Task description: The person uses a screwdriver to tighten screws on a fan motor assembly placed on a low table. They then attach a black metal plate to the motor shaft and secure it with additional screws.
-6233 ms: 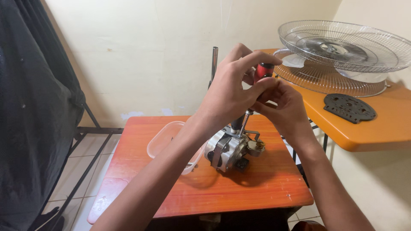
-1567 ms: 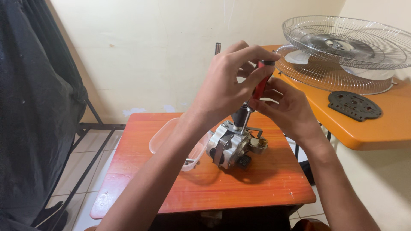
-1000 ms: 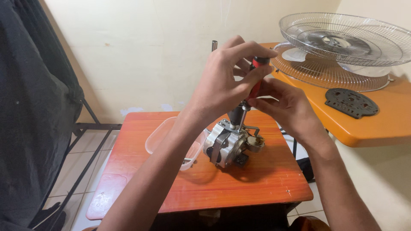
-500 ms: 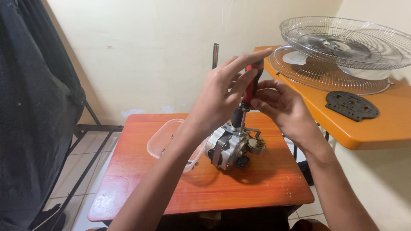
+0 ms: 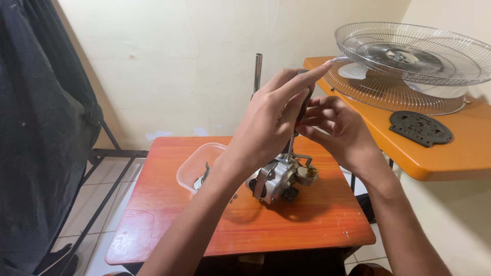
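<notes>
A small metal fan motor (image 5: 279, 179) rests on an orange-red table (image 5: 169, 225). A screwdriver with a dark and red handle stands upright over it, its thin shaft (image 5: 290, 148) reaching down to the motor's top. My left hand (image 5: 268, 122) wraps the handle from the left, index finger stretched out. My right hand (image 5: 337, 128) grips the handle from the right, fingers curled around it. The handle is mostly hidden between both hands.
A clear plastic container (image 5: 197, 166) with small parts sits left of the motor. On the orange shelf (image 5: 434, 158) at right lie wire fan guards (image 5: 409, 61) and a black perforated plate (image 5: 420, 128). A metal pole (image 5: 258, 71) stands behind. Dark cloth (image 5: 36, 128) hangs at left.
Both hands have stayed on the screwdriver above the motor, shifting their grip on the handle. The left index finger now sticks out straighter, and less of the red handle shows.
</notes>
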